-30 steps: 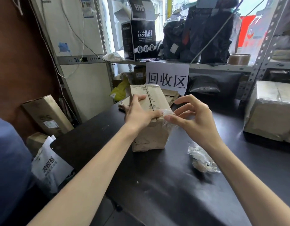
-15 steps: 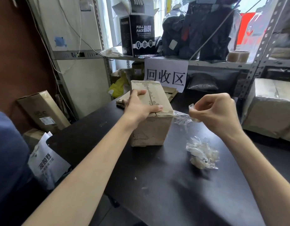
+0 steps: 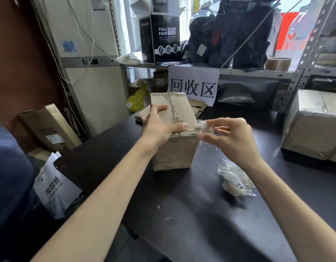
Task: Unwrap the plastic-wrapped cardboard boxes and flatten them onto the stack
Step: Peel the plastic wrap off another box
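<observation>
Box [image 3: 174, 154] points lengthwise away, left hand [image 3: 159, 127] gripping it, right hand [image 3: 233, 140] pinching wrap [image 3: 204, 126].

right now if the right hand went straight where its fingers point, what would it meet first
Probably the cardboard box, near its top right edge; the right hand pinches plastic wrap there.

Black surface [image 3: 182, 214], scuffed. Behind it a metal shelf [image 3: 257, 72] carries a black mask box [image 3: 164, 37] with its top flaps open, dark bags [image 3: 239, 35] beside it, and a tape roll [image 3: 278, 63] further right. A paper sign [image 3: 193, 86] hangs from the shelf edge. Left of the surface: a long carton [image 3: 48, 127] leaning, a white printed bag [image 3: 55, 188], a yellow bag [image 3: 137, 100].
</observation>
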A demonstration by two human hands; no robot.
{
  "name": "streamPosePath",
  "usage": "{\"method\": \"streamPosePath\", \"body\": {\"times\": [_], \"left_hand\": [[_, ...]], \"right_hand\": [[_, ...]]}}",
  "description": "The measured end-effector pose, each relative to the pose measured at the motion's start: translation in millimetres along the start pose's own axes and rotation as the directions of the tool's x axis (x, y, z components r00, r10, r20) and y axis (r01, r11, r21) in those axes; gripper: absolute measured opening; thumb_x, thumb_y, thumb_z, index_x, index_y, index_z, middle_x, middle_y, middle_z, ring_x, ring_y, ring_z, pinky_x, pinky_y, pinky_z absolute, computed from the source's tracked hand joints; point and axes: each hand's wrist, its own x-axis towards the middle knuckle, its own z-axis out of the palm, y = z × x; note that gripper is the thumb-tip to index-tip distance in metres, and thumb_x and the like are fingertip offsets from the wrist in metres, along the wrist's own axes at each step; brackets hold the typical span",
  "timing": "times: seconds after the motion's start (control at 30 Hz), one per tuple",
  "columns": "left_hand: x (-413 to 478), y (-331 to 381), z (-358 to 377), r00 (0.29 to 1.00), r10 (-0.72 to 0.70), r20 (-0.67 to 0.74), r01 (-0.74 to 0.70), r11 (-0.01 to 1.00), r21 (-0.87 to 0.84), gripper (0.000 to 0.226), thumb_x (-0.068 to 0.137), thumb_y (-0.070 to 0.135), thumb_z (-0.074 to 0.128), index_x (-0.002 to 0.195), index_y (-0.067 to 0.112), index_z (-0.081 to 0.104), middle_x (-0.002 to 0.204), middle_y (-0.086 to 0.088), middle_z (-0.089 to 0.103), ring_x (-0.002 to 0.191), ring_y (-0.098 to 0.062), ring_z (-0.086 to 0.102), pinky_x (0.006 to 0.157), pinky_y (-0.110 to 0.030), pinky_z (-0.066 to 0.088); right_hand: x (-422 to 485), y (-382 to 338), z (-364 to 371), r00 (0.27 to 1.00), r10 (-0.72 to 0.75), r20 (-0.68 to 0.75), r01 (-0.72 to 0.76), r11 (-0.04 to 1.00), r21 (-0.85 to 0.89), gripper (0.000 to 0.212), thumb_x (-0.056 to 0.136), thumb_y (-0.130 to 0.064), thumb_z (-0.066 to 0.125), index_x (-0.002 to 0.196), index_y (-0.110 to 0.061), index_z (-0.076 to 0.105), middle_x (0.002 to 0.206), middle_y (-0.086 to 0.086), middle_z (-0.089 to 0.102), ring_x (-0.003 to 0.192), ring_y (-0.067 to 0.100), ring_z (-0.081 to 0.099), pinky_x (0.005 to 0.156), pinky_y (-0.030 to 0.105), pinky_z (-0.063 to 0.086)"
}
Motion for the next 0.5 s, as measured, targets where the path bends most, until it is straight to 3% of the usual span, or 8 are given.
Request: {"method": "streamPosePath", "body": {"times": [0.13,0.23,0.33,0.5], "left_hand": [[-1,0,0,1.000,0.009,0.005,-0.009,1.000,-0.003,0.080,0.069,0.026,0.093,0.132,0.033,0.045,0.133,-0.001,0.047,0.129,-0.024,0.044,0.109,-0.044,0.046],[1,-3,-5,0.999,-0.011,0.030,0.012,0.999,-0.045,0.077,0.068,0.026,0.093,0.129,0.034,0.046,0.135,-0.002,0.049,0.128,-0.023,0.046,0.109,-0.043,0.046],[1,-2,-7,0.997,-0.014,0.074,0.019,0.998,-0.067,0.075,0.069,0.023,0.093,0.127,0.033,0.047,0.134,-0.002,0.051,0.126,-0.022,0.050,0.107,-0.042,0.047],[-2,-3,-12,0.995,-0.006,0.099,0.018,0.994,-0.111,0.077,0.067,0.018,0.093,0.132,0.027,0.051,0.132,-0.004,0.055,0.120,-0.020,0.057,0.104,-0.041,0.051]], "right_hand": [[-4,1,6,0.989,-0.137,-0.053,0.131,0.985,-0.116,0.030,0.061,-0.020,0.092,0.084,-0.015,0.074,0.076,-0.005,0.069,0.063,0.016,0.065,0.062,0.034,0.055],[-6,3,6,0.974,-0.225,-0.015,0.223,0.971,-0.092,0.021,0.072,-0.017,0.086,0.083,-0.010,0.069,0.071,-0.002,0.066,0.051,0.008,0.061,0.052,0.022,0.049],[-4,3,1,0.970,-0.239,0.038,0.241,0.970,-0.040,0.026,0.073,-0.005,0.083,0.095,-0.012,0.070,0.072,0.002,0.069,0.051,0.009,0.062,0.052,0.015,0.048],[9,10,-25,0.959,-0.282,0.005,0.272,0.921,-0.277,0.031,0.074,0.009,0.078,0.086,-0.019,0.077,0.071,0.000,0.069,0.057,0.014,0.062,0.059,0.029,0.056]]}}
